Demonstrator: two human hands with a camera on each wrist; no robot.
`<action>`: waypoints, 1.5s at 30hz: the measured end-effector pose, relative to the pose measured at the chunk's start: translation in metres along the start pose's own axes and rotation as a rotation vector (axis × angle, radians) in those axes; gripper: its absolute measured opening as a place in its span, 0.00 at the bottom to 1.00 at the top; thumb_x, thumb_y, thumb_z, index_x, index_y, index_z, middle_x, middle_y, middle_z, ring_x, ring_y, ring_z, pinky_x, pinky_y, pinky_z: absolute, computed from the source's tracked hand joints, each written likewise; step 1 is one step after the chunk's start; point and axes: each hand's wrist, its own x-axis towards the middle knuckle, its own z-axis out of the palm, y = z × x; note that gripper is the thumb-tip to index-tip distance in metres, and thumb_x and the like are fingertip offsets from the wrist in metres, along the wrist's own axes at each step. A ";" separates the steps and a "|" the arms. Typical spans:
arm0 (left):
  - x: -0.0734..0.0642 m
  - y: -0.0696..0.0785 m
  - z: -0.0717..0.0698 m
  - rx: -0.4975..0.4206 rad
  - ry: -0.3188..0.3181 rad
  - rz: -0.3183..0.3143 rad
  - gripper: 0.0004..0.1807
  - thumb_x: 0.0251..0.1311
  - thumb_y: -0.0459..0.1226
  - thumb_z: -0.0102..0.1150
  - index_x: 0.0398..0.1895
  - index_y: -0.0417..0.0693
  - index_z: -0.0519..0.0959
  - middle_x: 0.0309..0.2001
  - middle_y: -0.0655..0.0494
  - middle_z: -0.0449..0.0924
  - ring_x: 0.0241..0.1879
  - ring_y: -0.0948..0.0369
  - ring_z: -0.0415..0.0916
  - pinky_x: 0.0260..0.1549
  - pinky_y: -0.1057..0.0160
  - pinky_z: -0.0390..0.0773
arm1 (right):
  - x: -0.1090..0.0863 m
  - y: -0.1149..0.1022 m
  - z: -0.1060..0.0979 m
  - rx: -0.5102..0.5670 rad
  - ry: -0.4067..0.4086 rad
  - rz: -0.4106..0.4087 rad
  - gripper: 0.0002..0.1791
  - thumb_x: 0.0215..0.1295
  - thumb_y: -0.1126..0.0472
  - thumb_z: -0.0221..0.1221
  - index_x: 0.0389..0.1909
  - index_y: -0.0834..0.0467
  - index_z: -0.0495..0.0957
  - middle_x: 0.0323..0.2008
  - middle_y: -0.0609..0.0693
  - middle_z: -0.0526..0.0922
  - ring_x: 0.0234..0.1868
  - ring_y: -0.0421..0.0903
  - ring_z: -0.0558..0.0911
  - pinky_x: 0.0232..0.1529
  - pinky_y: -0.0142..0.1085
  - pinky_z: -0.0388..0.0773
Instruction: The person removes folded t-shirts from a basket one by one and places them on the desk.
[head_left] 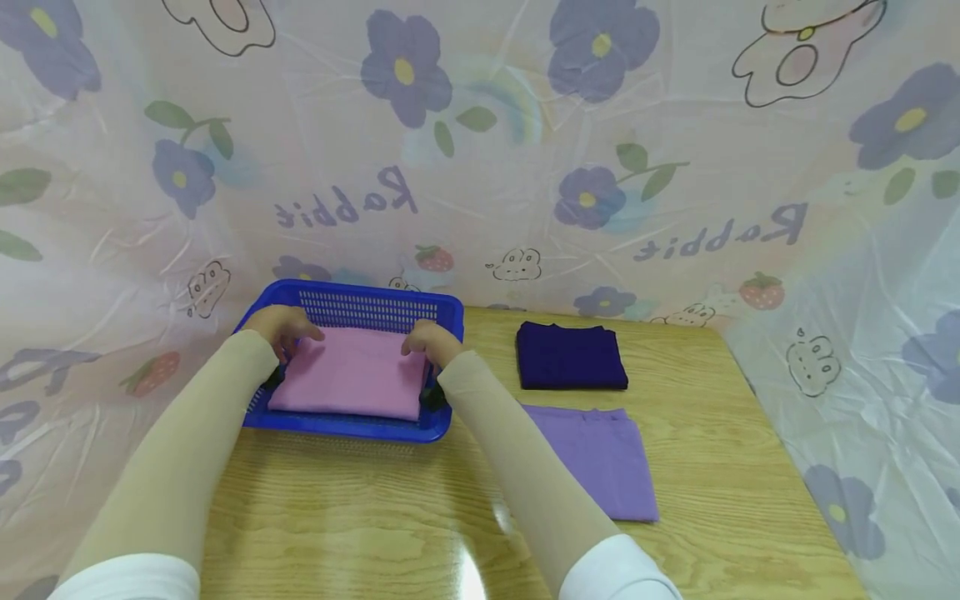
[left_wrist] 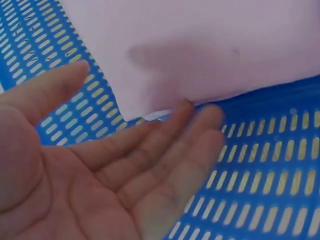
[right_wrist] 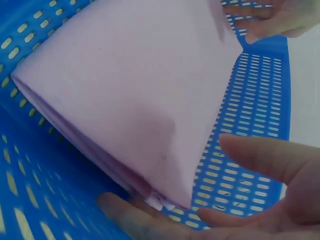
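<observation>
A folded pink cloth (head_left: 352, 371) lies in a blue plastic basket (head_left: 352, 430) with slotted walls. My left hand (head_left: 283, 327) reaches into the basket at the cloth's left side. In the left wrist view its thumb is spread away and the fingertips (left_wrist: 212, 115) are right at the cloth's edge. At the opposite side is my right hand (head_left: 435, 342), also inside the basket. The right wrist view shows its thumb (right_wrist: 265, 155) held apart from the fingers, which reach beside a cloth corner where folded layers show. Neither hand grips the cloth.
To the right of the basket, a folded dark navy cloth (head_left: 572, 357) lies on the wooden table (head_left: 337, 517). In front of it is a folded purple cloth (head_left: 600, 462), partly covered by my right forearm. A patterned plastic sheet (head_left: 480, 192) hangs behind and along both sides.
</observation>
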 end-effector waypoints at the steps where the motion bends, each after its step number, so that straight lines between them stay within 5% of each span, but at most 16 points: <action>1: 0.002 0.000 0.001 -0.005 -0.004 -0.017 0.39 0.73 0.44 0.47 0.68 0.17 0.48 0.57 0.15 0.66 0.54 0.34 0.75 0.47 0.51 0.82 | 0.002 0.001 0.001 0.003 0.000 0.010 0.37 0.69 0.67 0.57 0.76 0.62 0.54 0.73 0.63 0.57 0.68 0.69 0.65 0.56 0.67 0.71; 9: 0.008 -0.008 0.006 -0.136 -0.042 -0.095 0.40 0.70 0.40 0.53 0.67 0.13 0.50 0.61 0.13 0.60 0.62 0.31 0.66 0.58 0.46 0.74 | 0.006 0.003 0.003 0.015 0.008 0.023 0.35 0.69 0.69 0.57 0.74 0.63 0.56 0.71 0.64 0.59 0.65 0.70 0.67 0.54 0.65 0.74; 15: 0.016 -0.016 0.009 -0.222 -0.029 -0.141 0.41 0.69 0.41 0.57 0.66 0.12 0.52 0.64 0.16 0.57 0.65 0.32 0.63 0.63 0.44 0.68 | 0.005 0.003 0.005 0.130 -0.052 0.037 0.34 0.67 0.74 0.55 0.72 0.65 0.54 0.69 0.69 0.57 0.62 0.78 0.66 0.50 0.66 0.74; 19: 0.019 -0.018 0.010 -0.156 -0.037 -0.123 0.40 0.70 0.41 0.55 0.67 0.13 0.52 0.64 0.18 0.59 0.64 0.35 0.63 0.65 0.44 0.66 | 0.004 0.005 0.005 0.170 -0.090 0.039 0.30 0.64 0.77 0.57 0.66 0.68 0.59 0.66 0.69 0.58 0.63 0.76 0.66 0.50 0.66 0.75; 22: 0.023 -0.018 0.010 0.017 -0.036 -0.055 0.34 0.71 0.42 0.52 0.61 0.15 0.61 0.54 0.24 0.70 0.55 0.39 0.70 0.57 0.49 0.74 | 0.005 0.006 0.006 0.183 -0.086 0.033 0.29 0.61 0.80 0.57 0.63 0.69 0.61 0.63 0.69 0.60 0.64 0.73 0.66 0.50 0.65 0.76; 24: 0.025 -0.018 0.010 0.020 -0.013 -0.059 0.29 0.70 0.40 0.54 0.57 0.17 0.65 0.46 0.31 0.73 0.48 0.43 0.71 0.50 0.53 0.77 | 0.006 0.006 0.007 0.195 -0.070 0.037 0.29 0.61 0.81 0.57 0.62 0.68 0.60 0.61 0.69 0.62 0.63 0.73 0.67 0.50 0.65 0.76; 26: 0.027 -0.020 0.010 -0.005 -0.020 -0.058 0.26 0.70 0.38 0.55 0.55 0.18 0.66 0.42 0.36 0.72 0.44 0.46 0.72 0.46 0.55 0.78 | 0.008 0.006 0.007 0.207 -0.055 0.047 0.30 0.60 0.82 0.57 0.63 0.68 0.60 0.57 0.70 0.65 0.61 0.73 0.71 0.50 0.64 0.76; 30: 0.027 -0.022 0.010 -0.099 -0.070 -0.069 0.27 0.70 0.32 0.53 0.59 0.13 0.61 0.48 0.25 0.74 0.48 0.43 0.76 0.52 0.51 0.79 | 0.009 0.005 0.006 0.215 -0.070 0.038 0.36 0.62 0.82 0.55 0.70 0.68 0.55 0.51 0.75 0.69 0.55 0.73 0.75 0.48 0.62 0.78; 33: 0.026 -0.020 0.009 -0.129 -0.118 -0.042 0.30 0.72 0.30 0.49 0.62 0.09 0.53 0.59 0.14 0.63 0.59 0.35 0.71 0.59 0.45 0.73 | 0.007 0.004 0.002 0.201 -0.090 0.008 0.39 0.63 0.81 0.54 0.74 0.67 0.50 0.48 0.77 0.71 0.52 0.74 0.77 0.47 0.60 0.79; 39: 0.026 -0.013 0.006 -0.321 -0.213 -0.023 0.38 0.71 0.24 0.44 0.69 0.16 0.32 0.69 0.17 0.44 0.67 0.37 0.57 0.66 0.44 0.64 | 0.002 0.001 -0.008 0.164 -0.084 -0.022 0.36 0.64 0.81 0.54 0.72 0.69 0.53 0.45 0.75 0.72 0.51 0.74 0.78 0.48 0.59 0.80; 45: 0.022 -0.017 -0.001 -0.396 -0.274 0.025 0.25 0.71 0.23 0.44 0.62 0.18 0.46 0.58 0.27 0.56 0.56 0.45 0.64 0.62 0.48 0.70 | -0.006 -0.008 -0.017 0.148 -0.095 -0.064 0.39 0.64 0.80 0.55 0.73 0.67 0.50 0.42 0.75 0.74 0.46 0.71 0.80 0.46 0.57 0.81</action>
